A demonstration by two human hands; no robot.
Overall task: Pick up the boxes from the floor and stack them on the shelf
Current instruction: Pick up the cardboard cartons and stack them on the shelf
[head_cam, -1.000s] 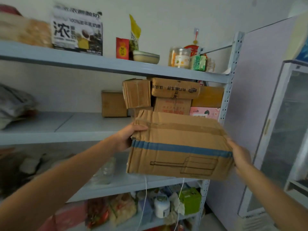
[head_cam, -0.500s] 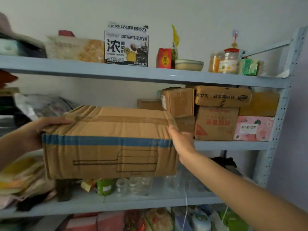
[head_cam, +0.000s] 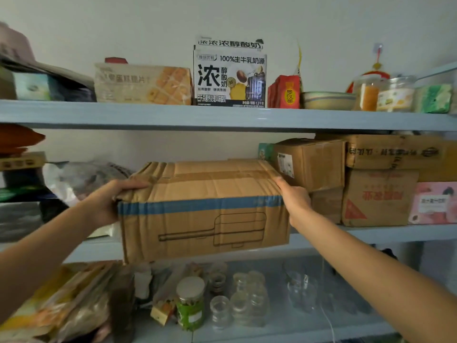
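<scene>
Centrally, a rectangular corrugated cardboard box (head_cam: 202, 209), creased, dented on top and banded with blue tape, is at the front edge of the grey-blue metal middle shelf (head_cam: 395, 233). The left hand (head_cam: 103, 204) curls over the box's upper-left corner. The right hand (head_cam: 294, 201) presses flat against its right end, fingers straight.

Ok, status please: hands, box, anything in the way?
Left hand grips cardboard box top-left corner; right hand flat on its right end. Box at middle shelf edge, overhanging. Stacked cartons close by right hand.
</scene>
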